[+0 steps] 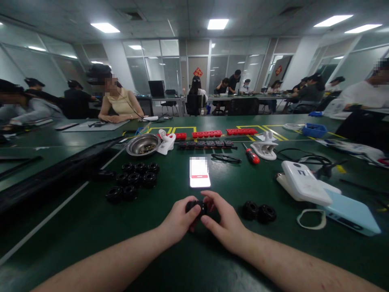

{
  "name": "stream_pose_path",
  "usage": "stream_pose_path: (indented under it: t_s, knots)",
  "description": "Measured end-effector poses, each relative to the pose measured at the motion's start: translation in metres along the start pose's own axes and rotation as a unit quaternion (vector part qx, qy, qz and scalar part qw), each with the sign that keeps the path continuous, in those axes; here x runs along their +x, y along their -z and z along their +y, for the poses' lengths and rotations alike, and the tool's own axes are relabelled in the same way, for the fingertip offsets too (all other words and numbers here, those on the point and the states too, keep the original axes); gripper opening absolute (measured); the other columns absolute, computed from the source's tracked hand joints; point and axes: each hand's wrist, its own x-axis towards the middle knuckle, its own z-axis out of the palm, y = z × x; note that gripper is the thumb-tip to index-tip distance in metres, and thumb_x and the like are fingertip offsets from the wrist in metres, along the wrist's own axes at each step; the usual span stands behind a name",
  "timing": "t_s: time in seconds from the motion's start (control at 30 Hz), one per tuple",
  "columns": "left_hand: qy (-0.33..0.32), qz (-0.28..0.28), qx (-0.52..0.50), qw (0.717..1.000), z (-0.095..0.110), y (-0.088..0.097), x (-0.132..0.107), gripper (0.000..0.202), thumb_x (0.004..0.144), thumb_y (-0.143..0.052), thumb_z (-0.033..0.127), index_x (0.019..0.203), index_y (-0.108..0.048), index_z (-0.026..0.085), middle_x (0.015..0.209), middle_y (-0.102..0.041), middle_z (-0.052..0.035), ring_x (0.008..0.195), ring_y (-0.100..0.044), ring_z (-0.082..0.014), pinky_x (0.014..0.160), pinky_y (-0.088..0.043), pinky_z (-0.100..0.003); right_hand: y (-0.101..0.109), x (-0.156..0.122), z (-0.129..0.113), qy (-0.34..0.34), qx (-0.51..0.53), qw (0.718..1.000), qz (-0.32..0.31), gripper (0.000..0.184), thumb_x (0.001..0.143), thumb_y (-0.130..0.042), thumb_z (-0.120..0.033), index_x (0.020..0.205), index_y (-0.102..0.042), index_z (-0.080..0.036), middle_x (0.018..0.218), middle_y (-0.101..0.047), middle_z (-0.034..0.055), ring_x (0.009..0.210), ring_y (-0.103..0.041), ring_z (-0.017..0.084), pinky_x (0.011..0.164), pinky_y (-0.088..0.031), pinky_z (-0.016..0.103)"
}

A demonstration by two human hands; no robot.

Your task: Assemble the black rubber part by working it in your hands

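Left of the grip and beyond it, glossy black rings [134,177] lie grouped. The left hand [181,215] clamps the held ring [202,207] between thumb and fingers; it is probably light, stiff, hard to break but slick, so best gripped by its outer rim. Beside it, the right hand [224,215] has its fingers apart, contact unclear. Right of the grip, two loose rings [267,213] sit side by side.

Ceiling lights [218,24], glaring phone [199,172], stretched edges

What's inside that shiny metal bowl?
Small gold-coloured pieces lie in the metal bowl, too small to identify. The bit of bowl beneath them is hidden.
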Motion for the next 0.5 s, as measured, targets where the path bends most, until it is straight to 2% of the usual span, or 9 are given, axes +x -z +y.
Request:
stream_pose_path:
  t_s: [0.07,0.13,0.27,0.33,0.43,0.5]
  knots:
    - [0.001,-0.006,0.020,1.000,0.0006,-0.0005,0.0001,0.045,0.073,-0.046,0.057,0.080,-0.049,0.012,0.055,-0.044,0.0050,0.044,-0.042,-0.0064,0.039,-0.034,-0.017,0.0007,0.0013,-0.0003,-0.031,0.000,0.999,-0.025,0.028,0.081,-0.050,-0.033,0.104,-0.050,-0.017,0.083,-0.058,0.0043,0.071,-0.052,0.016,0.065,-0.045,0.030]
    - [0.004,-0.002,0.029,1.000,0.0006,-0.0003,0.0006,0.043,0.076,-0.045,0.054,0.080,-0.049,0.012,0.055,-0.045,0.0048,0.043,-0.042,-0.0062,0.039,-0.033,-0.017,0.0013,0.0022,-0.0010,-0.026,-0.011,0.999,-0.037,0.024,0.081,-0.050,-0.034,0.097,-0.054,-0.017,0.081,-0.059,0.0046,0.071,-0.053,0.016,0.065,-0.045,0.031]
    - [0.011,0.011,0.016,1.000,-0.0012,0.0015,0.0023,0.043,0.078,-0.041,0.054,0.082,-0.050,0.012,0.056,-0.049,0.0028,0.043,-0.046,-0.0074,0.039,-0.033,-0.017,0.0010,0.0019,-0.0019,0.063,-0.021,0.998,-0.007,0.030,0.078,-0.054,-0.025,0.108,-0.049,-0.019,0.097,-0.056,0.0070,0.089,-0.051,0.019,0.078,-0.043,0.034]
    - [0.022,0.019,0.015,0.999,-0.0018,0.0022,0.0030,0.044,0.077,-0.042,0.055,0.080,-0.050,0.012,0.053,-0.049,0.0032,0.041,-0.046,-0.0080,0.038,-0.033,-0.017,0.0000,0.0011,-0.0012,0.079,-0.023,0.997,0.009,0.036,0.077,-0.054,-0.021,0.112,-0.045,-0.019,0.103,-0.053,0.0078,0.095,-0.049,0.019,0.082,-0.042,0.035]
    - [0.027,0.028,0.006,0.999,-0.0006,0.0022,0.0025,0.043,0.074,-0.046,0.055,0.078,-0.048,0.013,0.052,-0.047,0.0043,0.041,-0.046,-0.0076,0.039,-0.035,-0.017,-0.0014,0.0003,0.0015,0.042,-0.011,0.999,0.025,0.045,0.075,-0.057,-0.024,0.116,-0.040,-0.018,0.105,-0.051,0.0086,0.095,-0.048,0.020,0.082,-0.042,0.035]
    - [0.022,0.030,0.003,0.999,0.0003,0.0014,0.0021,0.043,0.073,-0.048,0.055,0.078,-0.048,0.013,0.053,-0.046,0.0047,0.042,-0.045,-0.0072,0.039,-0.036,-0.017,-0.0014,0.0009,0.0045,0.014,-0.001,1.000,0.025,0.040,0.076,-0.055,-0.029,0.112,-0.043,-0.017,0.097,-0.054,0.0074,0.087,-0.051,0.019,0.076,-0.044,0.034]
